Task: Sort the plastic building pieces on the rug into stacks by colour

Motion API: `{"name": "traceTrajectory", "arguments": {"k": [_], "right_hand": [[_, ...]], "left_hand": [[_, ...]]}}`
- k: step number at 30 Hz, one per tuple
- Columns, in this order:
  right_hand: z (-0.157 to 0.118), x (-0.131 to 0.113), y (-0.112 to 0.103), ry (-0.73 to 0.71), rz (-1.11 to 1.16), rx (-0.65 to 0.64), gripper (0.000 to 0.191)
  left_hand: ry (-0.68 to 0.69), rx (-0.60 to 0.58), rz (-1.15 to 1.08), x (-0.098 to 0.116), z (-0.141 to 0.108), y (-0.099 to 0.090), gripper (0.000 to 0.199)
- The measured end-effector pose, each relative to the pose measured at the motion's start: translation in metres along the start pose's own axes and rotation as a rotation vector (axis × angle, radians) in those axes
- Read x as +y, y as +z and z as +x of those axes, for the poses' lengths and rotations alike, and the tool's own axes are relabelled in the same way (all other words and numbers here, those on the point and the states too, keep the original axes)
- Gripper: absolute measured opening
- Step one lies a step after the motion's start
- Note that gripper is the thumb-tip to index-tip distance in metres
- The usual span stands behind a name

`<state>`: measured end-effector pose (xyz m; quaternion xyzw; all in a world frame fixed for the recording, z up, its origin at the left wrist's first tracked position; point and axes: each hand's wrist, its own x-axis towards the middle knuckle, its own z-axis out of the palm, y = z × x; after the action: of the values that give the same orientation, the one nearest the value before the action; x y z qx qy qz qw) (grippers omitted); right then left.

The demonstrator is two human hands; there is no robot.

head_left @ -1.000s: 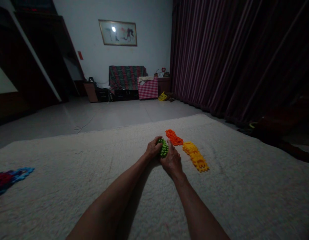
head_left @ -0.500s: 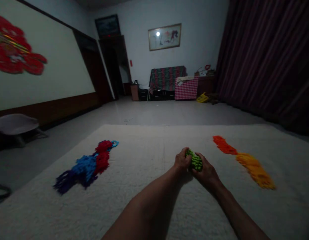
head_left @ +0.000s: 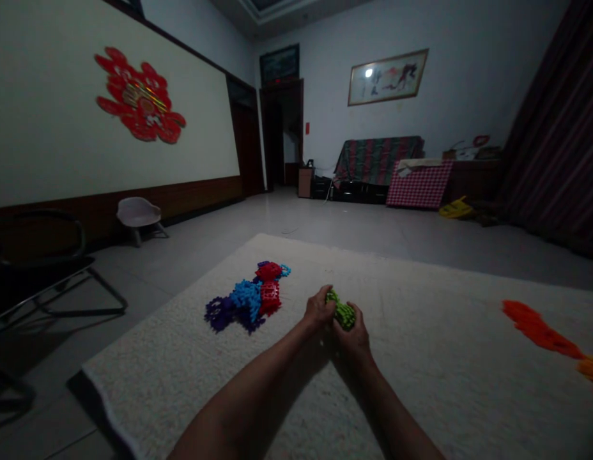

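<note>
The stack [head_left: 343, 313] sits between the left hand [head_left: 320, 308] and the right hand [head_left: 356, 331], over the mat [head_left: 431, 377]. Left of the hands, on the mat, lies the pile [head_left: 248, 299]. Well apart to the right, two strips [head_left: 540, 329] lie end to end on the mat, the nearer running out of view. The mat lies on the floor [head_left: 220, 223]. Left of it stands a chair [head_left: 47, 278], with a stool [head_left: 139, 214] behind, near the left wall [head_left: 205, 121]. An ornament [head_left: 146, 105] hangs on that wall. Beyond the mat, a picture [head_left: 388, 78] hangs on the back wall [head_left: 325, 76], above a cloth [head_left: 380, 156]; the doorway [head_left: 283, 144] is left of both, the curtain [head_left: 560, 140] right.
</note>
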<state>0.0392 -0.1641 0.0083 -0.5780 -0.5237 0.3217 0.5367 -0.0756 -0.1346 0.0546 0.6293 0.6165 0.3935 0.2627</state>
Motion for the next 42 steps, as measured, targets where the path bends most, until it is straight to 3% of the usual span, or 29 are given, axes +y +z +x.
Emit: {"name": "traceTrajectory", "arguments": {"k": [4, 7, 9, 13, 16, 19, 25, 29, 33, 38, 42], "right_hand": [[-0.011, -0.023, 0.064, 0.114, 0.283, -0.037, 0.080], [-0.014, -0.039, 0.101, 0.178, 0.363, -0.087, 0.077], [-0.015, -0.049, 0.123, 0.151, 0.363, -0.093, 0.073], [-0.015, -0.065, 0.164, -0.018, 0.214, -0.120, 0.067], [-0.016, -0.071, 0.193, -0.205, 0.104, -0.088, 0.064], [-0.017, -0.068, 0.213, -0.331, 0.021, -0.087, 0.069], [-0.019, -0.051, 0.231, -0.449, -0.029, -0.178, 0.081], [-0.023, -0.046, 0.228, -0.535, -0.002, -0.220, 0.077], [-0.019, -0.048, 0.202, -0.647, 0.009, -0.222, 0.055], [-0.001, -0.030, 0.128, -0.714, -0.091, -0.212, 0.036], [0.008, 0.004, 0.048, -0.606, -0.304, -0.200, 0.033]], "left_hand": [[-0.049, 0.085, 0.081, -0.032, 0.015, -0.063, 0.055], [-0.051, 0.168, 0.161, -0.048, 0.030, -0.108, 0.056], [-0.072, 0.239, 0.252, -0.055, 0.041, -0.137, 0.059], [-0.159, 0.235, 0.387, -0.069, 0.065, -0.183, 0.061], [-0.236, 0.194, 0.436, -0.081, 0.080, -0.201, 0.057], [-0.276, 0.156, 0.436, -0.093, 0.089, -0.207, 0.055], [-0.236, 0.113, 0.378, -0.112, 0.085, -0.207, 0.049], [-0.225, 0.135, 0.392, -0.119, 0.082, -0.206, 0.055], [-0.192, 0.156, 0.499, -0.114, 0.079, -0.202, 0.047], [-0.047, 0.236, 0.542, -0.082, 0.069, -0.180, 0.040], [0.155, 0.119, 0.523, -0.057, 0.054, -0.130, 0.038]]}}
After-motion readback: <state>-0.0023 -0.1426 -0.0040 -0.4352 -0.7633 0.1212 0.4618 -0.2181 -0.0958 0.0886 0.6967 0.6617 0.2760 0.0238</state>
